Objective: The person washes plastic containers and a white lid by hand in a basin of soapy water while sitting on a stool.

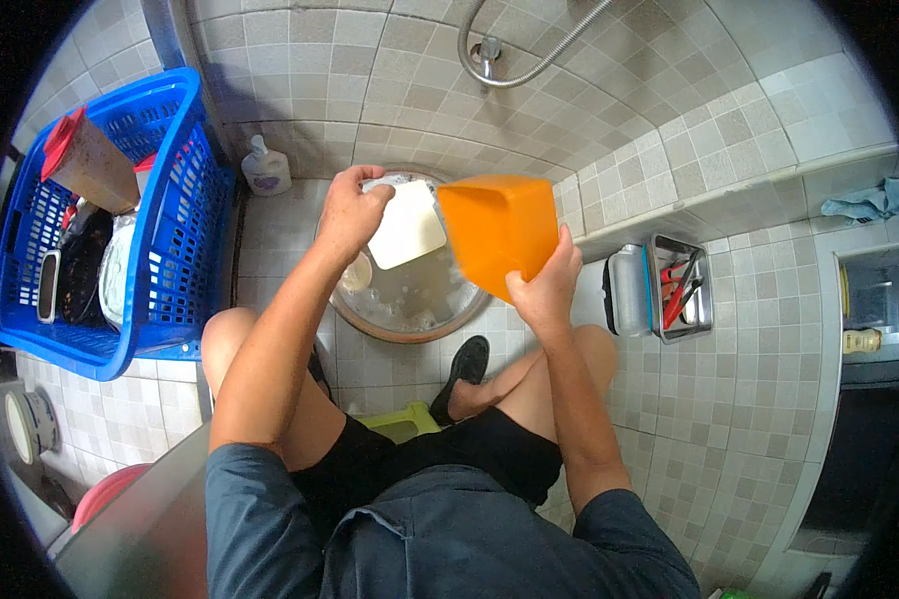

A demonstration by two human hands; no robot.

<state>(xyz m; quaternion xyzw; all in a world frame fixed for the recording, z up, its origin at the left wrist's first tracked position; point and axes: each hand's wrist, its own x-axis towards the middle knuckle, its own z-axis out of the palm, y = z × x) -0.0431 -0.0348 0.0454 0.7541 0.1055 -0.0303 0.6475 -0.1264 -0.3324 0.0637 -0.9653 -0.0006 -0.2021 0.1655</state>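
1. Orange square plastic container [499, 235]: held tilted above the round metal wash basin [410, 299], its open side turned toward the left hand; it sits at the centre of the view, just right of the white square plastic lid [407, 225].
2. White square plastic lid: held above the basin, touching or just beside the container's edge (which of the two cannot be told).
3. Round metal wash basin: stands on the floor between the person's feet and the wall, with water and a small pale cup-like item [357, 272] inside.
4. Surface and room: a floor of small beige square tiles [729, 419] that runs up into a tiled wall of the same kind, where a grey flexible shower hose [529, 65] hangs in a loop.
5. Left hand [350, 210]: fingers curled shut over the upper left corner of the lid.
6. Right hand [547, 290]: closed on the lower right corner of the container, thumb on the near face.
7. Surroundings, left: a blue plastic lattice basket [175, 250] holding dishes and a red-lidded jar, a white pump bottle [266, 168] just beside it against the wall.
8. Surroundings, right: a rectangular metal tray [681, 290] holding red-handled utensils, a clear lidded box [627, 290] touching its left side.
9. Foreground: the person sits on a low green stool [402, 421], a black sandal [464, 364] near the basin rim.
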